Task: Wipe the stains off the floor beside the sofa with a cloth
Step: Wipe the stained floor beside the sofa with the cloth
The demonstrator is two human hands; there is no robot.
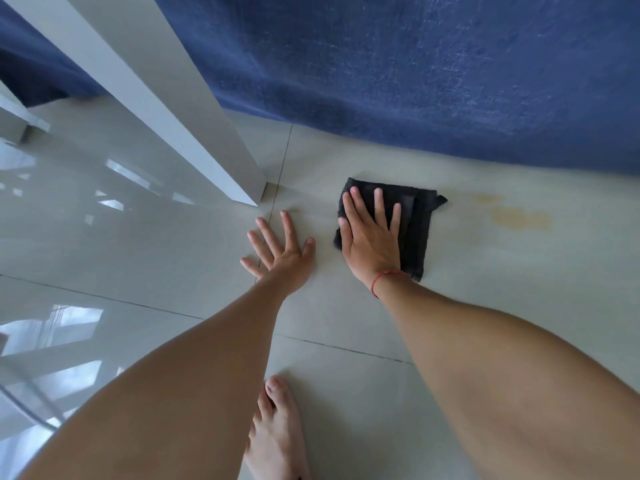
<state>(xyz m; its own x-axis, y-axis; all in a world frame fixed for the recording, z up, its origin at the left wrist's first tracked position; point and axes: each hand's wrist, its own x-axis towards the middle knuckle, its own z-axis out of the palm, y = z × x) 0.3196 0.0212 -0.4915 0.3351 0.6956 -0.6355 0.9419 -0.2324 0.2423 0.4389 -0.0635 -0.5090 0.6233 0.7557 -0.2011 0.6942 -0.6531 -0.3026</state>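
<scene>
A folded black cloth (417, 230) lies flat on the pale tiled floor (485, 289), just in front of the blue sofa (415, 71). My right hand (370, 237) presses palm-down on the cloth's left part, fingers spread; a red string is around that wrist. Yellowish stains (516, 216) mark the tile to the right of the cloth, apart from it. My left hand (280, 251) rests flat on the bare floor to the left of the cloth, fingers apart, holding nothing.
A white table leg (194, 133) slants down to the floor left of the hands, its foot close to my left fingertips. A bare foot (277, 434) stands on the tile between my arms. Glossy tiles reflect windows at left.
</scene>
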